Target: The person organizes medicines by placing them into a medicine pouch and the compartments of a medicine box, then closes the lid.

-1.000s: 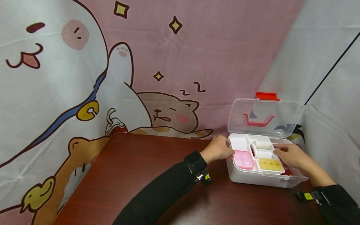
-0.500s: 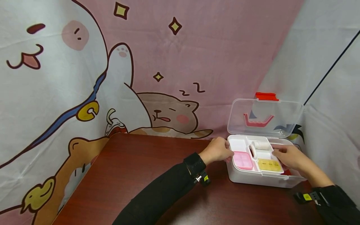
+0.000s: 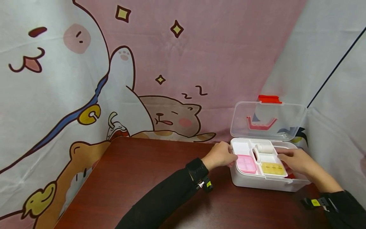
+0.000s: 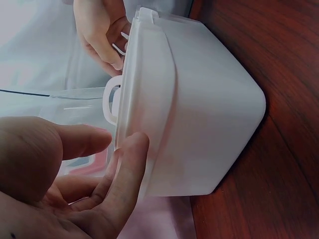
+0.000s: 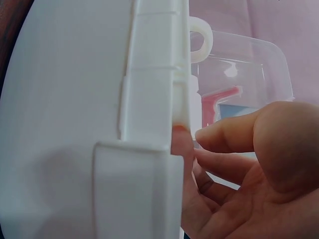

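A white storage box [image 3: 251, 182] stands at the right of the table, its clear lid [image 3: 288, 116] raised behind it. In its left part sits a white tray [image 3: 241, 147] with a handle [image 3: 256, 155], a white roll [image 3: 264, 148], a pink lidded case [image 3: 246, 164] and a yellow pill case [image 3: 272, 169]. My left hand [image 3: 219, 156] holds the tray's left edge with thumb above and forefinger along the outside. My right hand [image 3: 297, 161] reaches inside the box and pinches the tray's right edge; its lower fingers are partly hidden by the box wall [image 5: 134, 194].
Something red [image 3: 291, 176] lies inside the box below my right hand. A red latch [image 3: 269, 99] tops the raised lid. The brown table [image 3: 160, 165] extends left, and a printed cloth [image 3: 223, 63] hangs behind and at the sides.
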Demonstrator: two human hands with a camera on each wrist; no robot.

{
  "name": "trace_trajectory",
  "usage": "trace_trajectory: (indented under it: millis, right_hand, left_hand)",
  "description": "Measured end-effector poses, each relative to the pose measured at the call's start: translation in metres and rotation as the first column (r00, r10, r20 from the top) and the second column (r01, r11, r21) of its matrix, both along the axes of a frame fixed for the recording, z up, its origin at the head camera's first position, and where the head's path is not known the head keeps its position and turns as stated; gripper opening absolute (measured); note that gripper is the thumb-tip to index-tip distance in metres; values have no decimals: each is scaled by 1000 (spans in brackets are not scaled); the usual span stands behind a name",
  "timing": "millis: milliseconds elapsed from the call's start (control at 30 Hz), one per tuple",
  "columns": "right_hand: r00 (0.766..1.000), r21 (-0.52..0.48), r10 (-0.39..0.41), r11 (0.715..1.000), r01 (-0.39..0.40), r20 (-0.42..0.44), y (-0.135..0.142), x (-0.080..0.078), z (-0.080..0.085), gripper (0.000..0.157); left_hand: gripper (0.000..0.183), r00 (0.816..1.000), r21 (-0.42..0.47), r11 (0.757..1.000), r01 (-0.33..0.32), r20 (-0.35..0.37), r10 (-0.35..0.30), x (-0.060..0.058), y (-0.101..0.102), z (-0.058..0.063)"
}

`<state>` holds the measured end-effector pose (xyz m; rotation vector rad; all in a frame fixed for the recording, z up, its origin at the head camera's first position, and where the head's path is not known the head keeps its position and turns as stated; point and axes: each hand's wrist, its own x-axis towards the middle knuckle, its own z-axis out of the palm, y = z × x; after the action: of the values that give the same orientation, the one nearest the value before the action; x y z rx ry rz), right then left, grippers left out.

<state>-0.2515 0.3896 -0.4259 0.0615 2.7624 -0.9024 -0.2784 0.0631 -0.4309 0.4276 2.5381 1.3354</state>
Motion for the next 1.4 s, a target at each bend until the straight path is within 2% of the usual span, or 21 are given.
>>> trace_trajectory:
  millis: [300, 733, 1000, 1200, 1333, 1400]
  right_hand:
    - [1000, -47, 13, 999, -12, 17, 0, 3, 2, 67]
    - [1000, -70, 19, 997, -19, 2, -4, 1, -2, 69]
    - [999, -30, 31, 999, -31, -18, -6, 3, -6, 67]
    - [999, 10, 30, 1000, -30, -15, -2, 6, -1, 68]
    - [999, 40, 35, 999, -34, -30, 1, 6, 5, 66]
    - [999, 35, 18, 999, -16, -34, 2, 6, 8, 65]
  left_hand:
    - [33, 1000, -27, 1000, 13, -21, -13, 2, -2, -2]
    - [31, 1000, 68, 997, 27, 5, -27, 3, -8, -6]
    - [29, 1000, 53, 998, 27, 3, -27, 3, -12, -10]
    - [25, 999, 25, 999, 39, -29, -38, 1, -14, -7]
    - [14, 998, 48, 998, 26, -56, -24, -4, -17, -4]
    - [18, 998, 70, 997, 26, -65, -22, -7, -18, -2]
